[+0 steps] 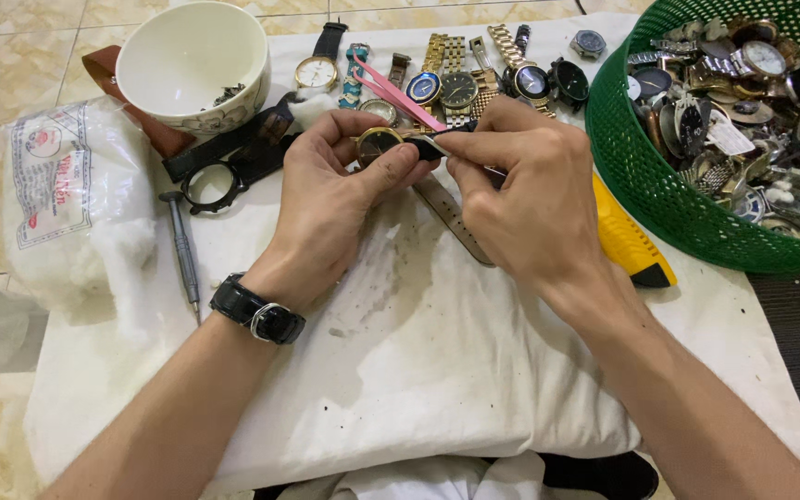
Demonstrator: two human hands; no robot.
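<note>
**Head view: both hands on a gold-cased watch over a white cloth**

Head camera looks down on our white cloth (418,370), stained grey in the middle and spread under everything. At the right edge sits our green mesh basket (641,185), heaped with watches and loose parts. Upper left stands a white bowl (187,56) with a few small dark bits inside, and beside it a bag of cotton wool (67,194). A row of wristwatches (460,83) lies along the far edge. A yellow utility knife (627,243) rests just beside the basket, and a small screwdriver (182,250) lies to the left. Our left hand (326,204) pinches the gold-cased watch (377,143) above the cloth, fingers closed round its case. Our right hand (520,194) grips its dark strap end (437,148), fingers clenched on it.
</note>
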